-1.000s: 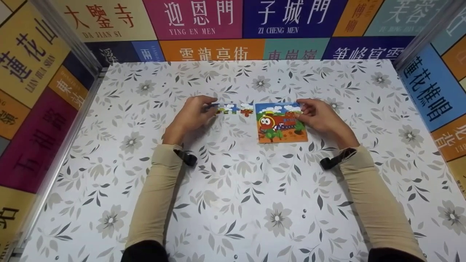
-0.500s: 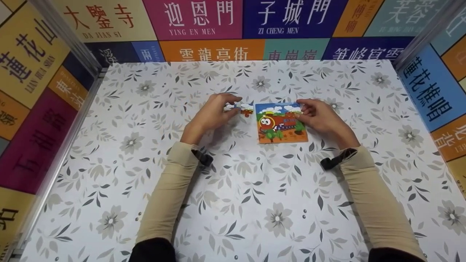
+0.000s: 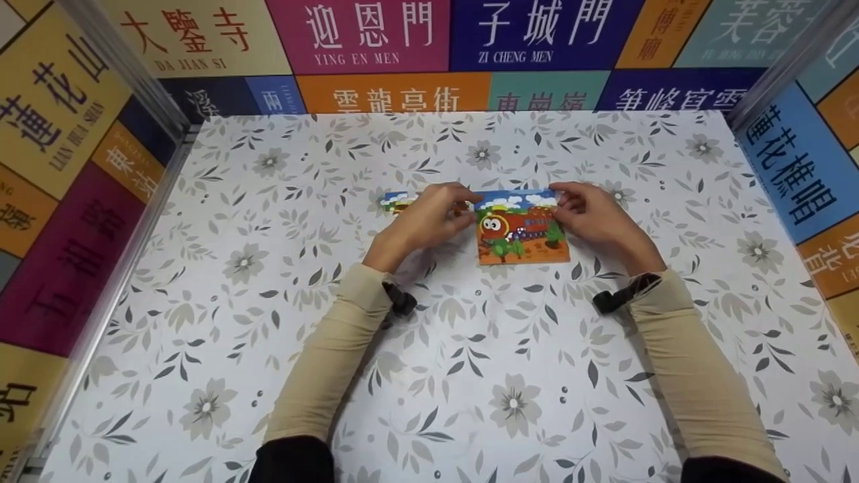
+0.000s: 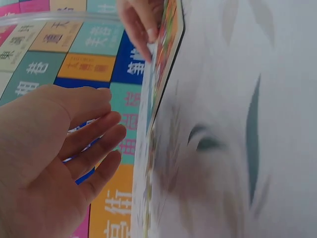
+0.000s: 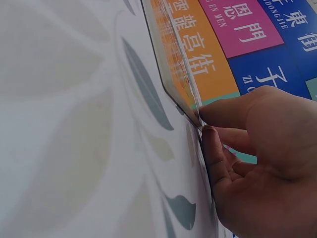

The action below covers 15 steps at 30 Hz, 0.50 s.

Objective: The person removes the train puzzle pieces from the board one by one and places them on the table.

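Observation:
A small square jigsaw puzzle (image 3: 522, 231) with a cartoon train picture lies on the patterned tabletop in the head view. At its right edge my right hand (image 3: 594, 213) pinches the board near the upper corner; the right wrist view shows thumb and fingertip meeting at the board's corner (image 5: 185, 101). Just off the left edge hovers my left hand (image 3: 436, 216). Its fingers are loosely bent, with nothing between them in the left wrist view. Behind that hand, loose puzzle pieces (image 3: 396, 200) show in a row, partly covered by it.
The white tabletop (image 3: 429, 376) carries a grey leaf and flower print. Coloured panels with writing (image 3: 376, 37) stand along the back and both sides. A small black wrist camera (image 3: 402, 302) sits at the left cuff, another wrist camera (image 3: 607, 302) at the right.
My left hand has moved right, over the row of loose pieces, to the puzzle's left edge. Pieces at the row's left end have come into view. My right hand stays at the puzzle's right edge.

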Tool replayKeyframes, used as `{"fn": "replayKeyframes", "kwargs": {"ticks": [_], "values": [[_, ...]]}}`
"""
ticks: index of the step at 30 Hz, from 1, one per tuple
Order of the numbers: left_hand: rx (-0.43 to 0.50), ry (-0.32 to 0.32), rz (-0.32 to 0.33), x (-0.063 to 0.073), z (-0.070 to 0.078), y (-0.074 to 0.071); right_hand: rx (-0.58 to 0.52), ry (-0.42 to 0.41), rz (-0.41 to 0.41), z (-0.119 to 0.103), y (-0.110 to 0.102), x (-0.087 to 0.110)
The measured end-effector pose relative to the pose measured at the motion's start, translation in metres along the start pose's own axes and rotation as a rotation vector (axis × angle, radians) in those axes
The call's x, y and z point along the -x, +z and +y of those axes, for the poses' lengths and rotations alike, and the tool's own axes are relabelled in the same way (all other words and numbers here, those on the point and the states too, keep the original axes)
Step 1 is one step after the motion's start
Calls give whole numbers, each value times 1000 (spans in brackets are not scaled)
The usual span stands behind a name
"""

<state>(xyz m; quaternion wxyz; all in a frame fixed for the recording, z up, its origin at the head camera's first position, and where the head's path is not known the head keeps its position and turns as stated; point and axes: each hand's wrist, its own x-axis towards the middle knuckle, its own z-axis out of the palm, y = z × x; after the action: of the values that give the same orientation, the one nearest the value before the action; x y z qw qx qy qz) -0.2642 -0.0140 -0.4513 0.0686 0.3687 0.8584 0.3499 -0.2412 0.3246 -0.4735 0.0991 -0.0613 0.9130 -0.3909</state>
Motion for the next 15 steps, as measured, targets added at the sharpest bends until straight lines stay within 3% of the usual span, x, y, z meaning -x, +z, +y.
{"fn": "replayKeyframes", "kwargs": {"ticks": [8, 15], "values": [[-5, 57, -53, -10, 16, 20, -13, 0, -3, 2, 0, 1], [-11, 67, -90, -21, 27, 32, 14, -22, 5, 3, 0, -1]]}}
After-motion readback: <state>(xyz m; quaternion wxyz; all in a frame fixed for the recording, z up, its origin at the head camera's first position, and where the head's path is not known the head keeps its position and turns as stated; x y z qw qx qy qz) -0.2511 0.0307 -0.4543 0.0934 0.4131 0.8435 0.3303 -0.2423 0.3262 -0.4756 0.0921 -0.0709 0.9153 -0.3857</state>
